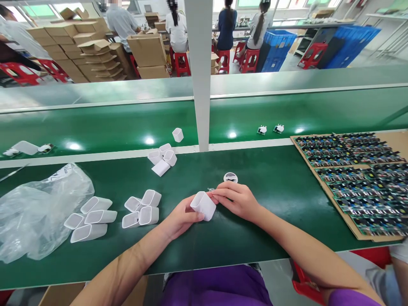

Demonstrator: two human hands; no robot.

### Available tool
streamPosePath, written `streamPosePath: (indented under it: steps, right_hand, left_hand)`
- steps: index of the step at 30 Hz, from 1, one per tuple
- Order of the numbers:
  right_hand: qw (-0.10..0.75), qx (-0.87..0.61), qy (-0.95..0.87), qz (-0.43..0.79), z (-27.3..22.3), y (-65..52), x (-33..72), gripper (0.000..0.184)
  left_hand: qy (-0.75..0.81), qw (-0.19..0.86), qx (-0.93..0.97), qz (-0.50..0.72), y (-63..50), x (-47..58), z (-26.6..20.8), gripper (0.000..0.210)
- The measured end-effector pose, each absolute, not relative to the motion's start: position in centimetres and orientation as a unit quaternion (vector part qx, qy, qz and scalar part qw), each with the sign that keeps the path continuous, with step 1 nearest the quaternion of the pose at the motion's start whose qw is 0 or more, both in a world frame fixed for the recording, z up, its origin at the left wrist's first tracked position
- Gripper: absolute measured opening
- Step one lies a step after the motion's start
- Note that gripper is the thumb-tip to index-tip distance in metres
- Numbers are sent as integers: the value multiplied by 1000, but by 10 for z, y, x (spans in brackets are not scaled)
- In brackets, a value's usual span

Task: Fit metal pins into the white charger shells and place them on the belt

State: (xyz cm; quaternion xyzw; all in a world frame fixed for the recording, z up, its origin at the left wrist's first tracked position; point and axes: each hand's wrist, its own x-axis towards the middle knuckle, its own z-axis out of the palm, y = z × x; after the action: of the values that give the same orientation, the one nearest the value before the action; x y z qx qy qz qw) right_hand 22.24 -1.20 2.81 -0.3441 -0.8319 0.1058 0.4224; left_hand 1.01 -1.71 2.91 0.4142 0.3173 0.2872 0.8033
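My left hand (pixel 185 217) is closed around a white plastic housing (pixel 204 205), a hollow box shape with rounded corners, held tilted with its open end up and to the left. My right hand (pixel 237 199) reaches to the housing's far right side, its fingers pressed together; whatever lies between the fingertips is hidden. Just beyond the fingertips are small shiny bits (pixel 211 189), too small to name. A round white part (pixel 230 177) with a dark middle lies behind my right hand. More white housings (pixel 149 215) lie to the left of my left hand.
Farther left are another housing group (pixel 95 216) and a clear plastic bag (pixel 47 212). Circuit boards (pixel 360 182) fill cardboard at right. A white post (pixel 201 76) rises at the back. Small assemblies (pixel 262 130) and a single housing (pixel 177 134) sit on the green strip behind.
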Motion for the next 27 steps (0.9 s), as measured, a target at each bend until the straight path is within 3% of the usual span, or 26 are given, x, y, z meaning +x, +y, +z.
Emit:
streamPosePath:
  steps: [7,15,22,27]
  right_hand:
    - [469,-343,-764,279,33,-11,221,11]
    - [485,-347,-680,426,41,-13,219,11]
    - [481,-324,-679,450,43,-23,211,6]
    - [475,-346,-639,497,38,-24,207,12]
  left_hand:
    - [288,822,400,285,-19,8,28,54]
    - [318,791,349,389,-19,9,32,45]
    - [352,733,398,425,-16,10,30,50]
    - [384,717,395,426,-17,14,27,47]
